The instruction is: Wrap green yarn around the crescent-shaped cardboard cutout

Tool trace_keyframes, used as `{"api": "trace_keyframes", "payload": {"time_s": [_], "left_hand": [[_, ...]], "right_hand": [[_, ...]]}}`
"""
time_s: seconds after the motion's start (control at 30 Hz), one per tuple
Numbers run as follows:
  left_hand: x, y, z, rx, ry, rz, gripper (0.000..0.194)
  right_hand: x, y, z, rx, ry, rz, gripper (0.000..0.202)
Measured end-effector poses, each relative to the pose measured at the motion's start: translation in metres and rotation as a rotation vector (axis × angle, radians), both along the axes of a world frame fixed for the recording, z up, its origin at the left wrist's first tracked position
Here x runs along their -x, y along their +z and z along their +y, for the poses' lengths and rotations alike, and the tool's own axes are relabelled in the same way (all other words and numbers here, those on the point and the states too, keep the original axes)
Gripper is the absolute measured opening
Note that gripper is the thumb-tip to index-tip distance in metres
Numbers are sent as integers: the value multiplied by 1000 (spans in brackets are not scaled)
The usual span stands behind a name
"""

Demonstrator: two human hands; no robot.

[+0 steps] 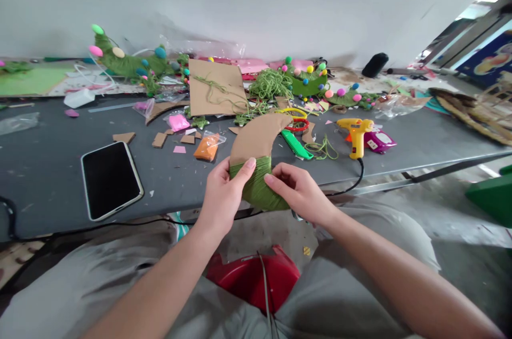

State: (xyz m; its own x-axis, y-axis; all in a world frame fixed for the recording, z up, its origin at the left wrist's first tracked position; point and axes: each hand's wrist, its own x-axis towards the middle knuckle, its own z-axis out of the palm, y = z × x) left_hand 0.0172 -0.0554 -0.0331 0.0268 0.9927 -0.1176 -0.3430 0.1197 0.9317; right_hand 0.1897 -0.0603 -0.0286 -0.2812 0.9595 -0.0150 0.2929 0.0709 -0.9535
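A curved cardboard piece (256,136) stands over the table's front edge, its lower part wrapped in green yarn (262,190) and its upper part bare. My left hand (226,190) grips the wrapped part from the left, thumb lying across the yarn. On the right side, my right hand (298,190) is closed at the yarn's edge, thumb and fingers pinched on the wrapped piece. Just beyond the cardboard lie a green cutter (296,144) and red-handled scissors (300,124).
A phone (111,180) lies at the left. The yellow glue gun (356,134) stands at the right, its cord hanging over the edge. Behind are loose green yarn (272,84), a cardboard sheet (216,86), small bags and pom-pom-decorated crescents. A red stool (256,280) shows below.
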Motion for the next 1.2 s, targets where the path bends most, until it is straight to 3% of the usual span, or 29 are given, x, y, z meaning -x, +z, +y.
{"api": "trace_keyframes", "payload": {"time_s": [0.2,0.7,1.2], "left_hand": [[10,7,2,77,-22,-87,36],[36,3,-4,126,9,-4,50],[55,14,2,146,-39,-108,26]], "right_hand": [[6,-1,2,-38,-19,-46,36],[17,1,-1,2,42,-71,37],[11,12,8,35,71,6,41]]}}
